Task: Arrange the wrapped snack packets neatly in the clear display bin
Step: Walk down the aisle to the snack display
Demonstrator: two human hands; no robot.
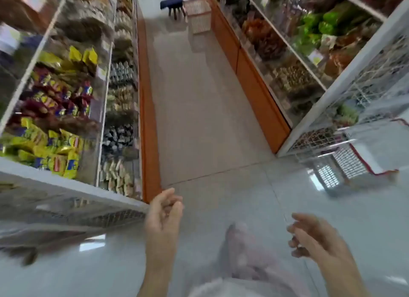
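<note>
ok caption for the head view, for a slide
Left hand and right hand hang loosely curled over the aisle floor, between shelves of clear snack bins.

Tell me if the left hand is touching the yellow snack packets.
Apart. The head view shows the left hand loosely curled over the floor, holding nothing, with the shelf's white edge lying between it and the yellow snack packets.

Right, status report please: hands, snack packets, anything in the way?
Left hand and right hand empty, loosely curled. Snack packets in clear display bin, untouched. Blue stool far down aisle, no obstruction.
</note>
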